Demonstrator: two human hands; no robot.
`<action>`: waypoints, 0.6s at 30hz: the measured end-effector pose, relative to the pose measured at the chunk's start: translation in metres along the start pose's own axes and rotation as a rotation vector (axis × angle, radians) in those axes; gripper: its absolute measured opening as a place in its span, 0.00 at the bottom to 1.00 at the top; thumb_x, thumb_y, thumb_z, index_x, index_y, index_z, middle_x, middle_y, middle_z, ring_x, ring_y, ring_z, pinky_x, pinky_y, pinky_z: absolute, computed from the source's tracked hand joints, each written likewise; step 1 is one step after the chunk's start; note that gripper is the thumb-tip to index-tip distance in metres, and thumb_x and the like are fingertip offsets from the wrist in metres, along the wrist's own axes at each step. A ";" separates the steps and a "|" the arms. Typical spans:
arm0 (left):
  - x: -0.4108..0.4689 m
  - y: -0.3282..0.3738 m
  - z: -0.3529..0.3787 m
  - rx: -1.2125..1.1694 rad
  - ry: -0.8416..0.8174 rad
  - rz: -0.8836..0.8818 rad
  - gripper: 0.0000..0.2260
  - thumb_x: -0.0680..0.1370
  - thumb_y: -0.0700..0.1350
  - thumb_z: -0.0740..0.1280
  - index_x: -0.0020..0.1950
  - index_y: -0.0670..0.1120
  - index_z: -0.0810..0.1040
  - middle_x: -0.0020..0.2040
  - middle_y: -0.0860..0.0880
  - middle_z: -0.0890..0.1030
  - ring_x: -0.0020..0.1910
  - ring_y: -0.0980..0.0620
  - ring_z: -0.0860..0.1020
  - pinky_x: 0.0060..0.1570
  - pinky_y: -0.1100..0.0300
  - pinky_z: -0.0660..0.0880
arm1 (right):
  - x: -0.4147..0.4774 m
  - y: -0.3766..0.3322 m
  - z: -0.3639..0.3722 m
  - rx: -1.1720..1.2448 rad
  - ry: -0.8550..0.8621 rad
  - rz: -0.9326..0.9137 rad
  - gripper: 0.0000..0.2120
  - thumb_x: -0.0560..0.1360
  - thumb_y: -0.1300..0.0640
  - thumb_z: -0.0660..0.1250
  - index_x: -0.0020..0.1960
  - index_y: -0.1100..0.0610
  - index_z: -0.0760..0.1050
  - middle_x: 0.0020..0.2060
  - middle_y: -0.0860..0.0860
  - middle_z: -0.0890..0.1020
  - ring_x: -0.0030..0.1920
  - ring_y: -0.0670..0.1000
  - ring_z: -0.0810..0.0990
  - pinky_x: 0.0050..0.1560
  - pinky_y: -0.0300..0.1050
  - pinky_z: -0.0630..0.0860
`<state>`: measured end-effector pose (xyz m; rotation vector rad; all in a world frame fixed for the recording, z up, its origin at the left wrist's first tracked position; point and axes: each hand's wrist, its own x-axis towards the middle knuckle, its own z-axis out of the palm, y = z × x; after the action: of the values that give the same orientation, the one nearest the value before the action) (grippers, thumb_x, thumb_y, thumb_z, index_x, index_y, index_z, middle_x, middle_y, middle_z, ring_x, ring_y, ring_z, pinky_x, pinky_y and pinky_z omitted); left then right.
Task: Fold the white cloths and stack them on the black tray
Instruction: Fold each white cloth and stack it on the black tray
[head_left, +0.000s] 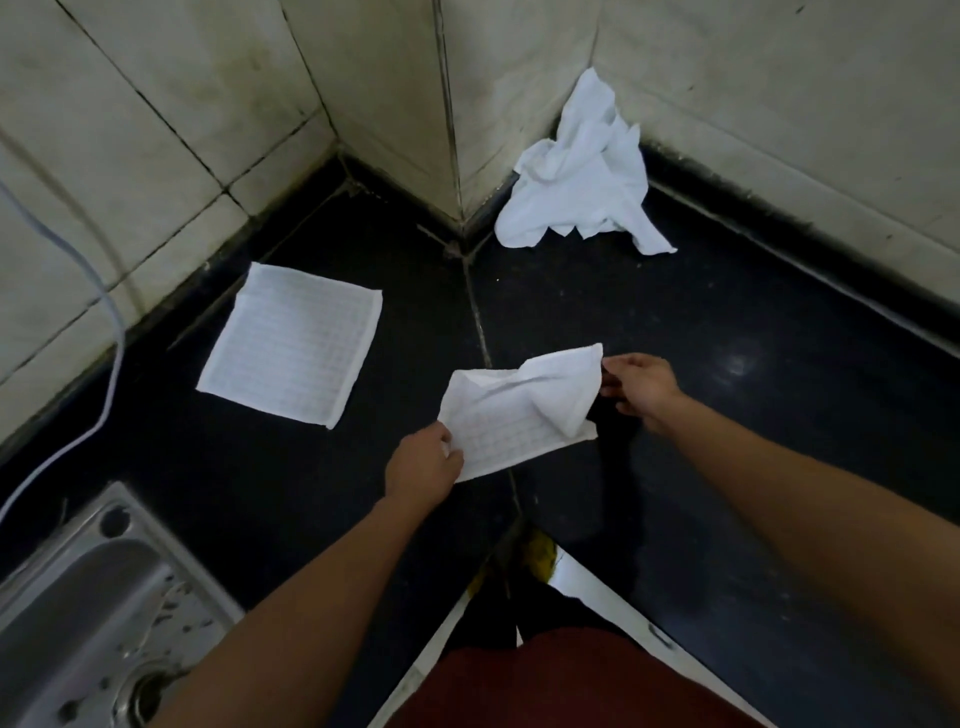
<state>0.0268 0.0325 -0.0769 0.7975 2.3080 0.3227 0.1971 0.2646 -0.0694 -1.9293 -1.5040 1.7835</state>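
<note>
A white waffle-pattern cloth (519, 410) is held just above the black counter (701, 322), partly crumpled. My left hand (423, 465) pinches its near left corner. My right hand (641, 387) pinches its far right corner. Another white cloth (291, 345) lies flat and folded on the counter to the left. A pile of crumpled white cloths (576, 176) sits in the far corner against the tiled wall. No black tray can be told apart from the dark counter.
A steel sink (78, 613) sits at the near left. A grey cable (111, 332) hangs along the left wall. Tiled walls (395, 78) close in the counter at the back, with a corner jutting forward.
</note>
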 end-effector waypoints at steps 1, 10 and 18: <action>-0.002 0.001 0.002 0.032 0.013 0.004 0.14 0.77 0.48 0.67 0.60 0.45 0.75 0.55 0.45 0.78 0.52 0.46 0.78 0.52 0.52 0.76 | 0.000 0.001 0.000 -0.047 0.005 -0.020 0.07 0.77 0.50 0.67 0.48 0.53 0.77 0.48 0.54 0.84 0.39 0.49 0.80 0.34 0.42 0.73; -0.005 -0.002 0.015 -0.127 0.054 -0.099 0.10 0.72 0.36 0.66 0.49 0.45 0.69 0.44 0.42 0.78 0.39 0.45 0.78 0.36 0.53 0.77 | -0.031 0.026 0.034 -0.662 0.025 -0.244 0.19 0.70 0.50 0.72 0.59 0.50 0.74 0.42 0.46 0.78 0.47 0.50 0.79 0.44 0.45 0.74; -0.026 -0.020 0.011 0.135 -0.256 -0.013 0.10 0.69 0.42 0.69 0.47 0.48 0.71 0.44 0.48 0.77 0.42 0.50 0.77 0.34 0.59 0.70 | -0.021 0.027 0.012 -0.674 0.008 -0.264 0.10 0.72 0.61 0.67 0.53 0.53 0.77 0.40 0.48 0.77 0.45 0.52 0.79 0.43 0.44 0.74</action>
<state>0.0398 0.0005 -0.0800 0.8380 2.1084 0.0547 0.2063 0.2304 -0.0757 -1.8278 -2.4475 1.2459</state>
